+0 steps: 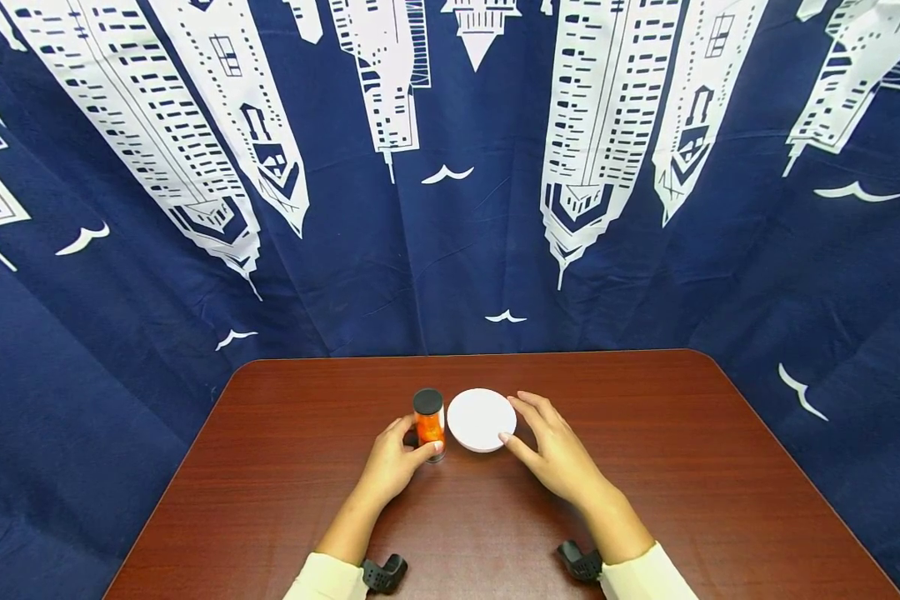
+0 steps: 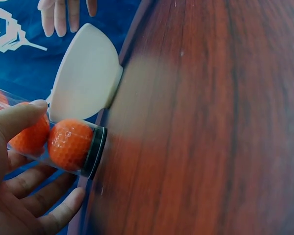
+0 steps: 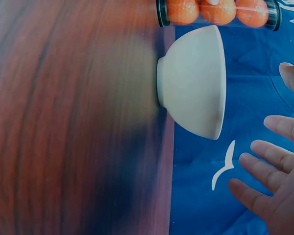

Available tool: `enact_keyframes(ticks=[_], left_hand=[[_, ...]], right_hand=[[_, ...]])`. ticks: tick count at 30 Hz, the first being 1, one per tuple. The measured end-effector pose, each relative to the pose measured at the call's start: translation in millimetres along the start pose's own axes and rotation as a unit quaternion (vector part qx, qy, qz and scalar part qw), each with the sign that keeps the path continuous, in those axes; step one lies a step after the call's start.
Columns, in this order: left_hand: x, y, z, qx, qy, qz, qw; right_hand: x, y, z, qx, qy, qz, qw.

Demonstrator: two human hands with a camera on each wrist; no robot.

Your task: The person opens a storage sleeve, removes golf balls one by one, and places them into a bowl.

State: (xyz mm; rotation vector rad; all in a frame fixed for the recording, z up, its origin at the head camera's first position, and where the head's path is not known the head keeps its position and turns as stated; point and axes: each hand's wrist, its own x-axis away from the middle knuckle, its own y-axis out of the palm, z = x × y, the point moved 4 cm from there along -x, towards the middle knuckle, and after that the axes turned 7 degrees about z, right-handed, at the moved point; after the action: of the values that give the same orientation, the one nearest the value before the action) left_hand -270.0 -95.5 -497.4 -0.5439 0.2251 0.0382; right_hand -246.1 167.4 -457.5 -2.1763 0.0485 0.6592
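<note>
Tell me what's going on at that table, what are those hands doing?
Someone's left hand is holding a clear tube of orange balls upright. Right beside it, a white bowl sits on the brown table. The right hand is close to the bowl's rim, fingers spread, not gripping it.

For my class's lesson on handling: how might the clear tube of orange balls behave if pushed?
Tall and narrow, the tube would probably tip if pushed near its upper cap. Its smooth, clear wall looks stiff, perhaps slippery. Being round, it would likely roll once on its side.
</note>
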Motion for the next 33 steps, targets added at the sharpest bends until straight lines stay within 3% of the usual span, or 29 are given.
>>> enact_keyframes(ticks=[16,33], left_hand=[[2.3,-4.6,13.1,0.049,0.005,0.023,0.9985],[7.6,-4.7,26.4,0.019,0.064,0.073,0.9951]], right_hand=[[-8.9,-0.5,-15.2,-0.015,-0.027,0.015,0.999],[-14.8,7.0,-33.0,-0.091,-0.035,0.010,0.995]])
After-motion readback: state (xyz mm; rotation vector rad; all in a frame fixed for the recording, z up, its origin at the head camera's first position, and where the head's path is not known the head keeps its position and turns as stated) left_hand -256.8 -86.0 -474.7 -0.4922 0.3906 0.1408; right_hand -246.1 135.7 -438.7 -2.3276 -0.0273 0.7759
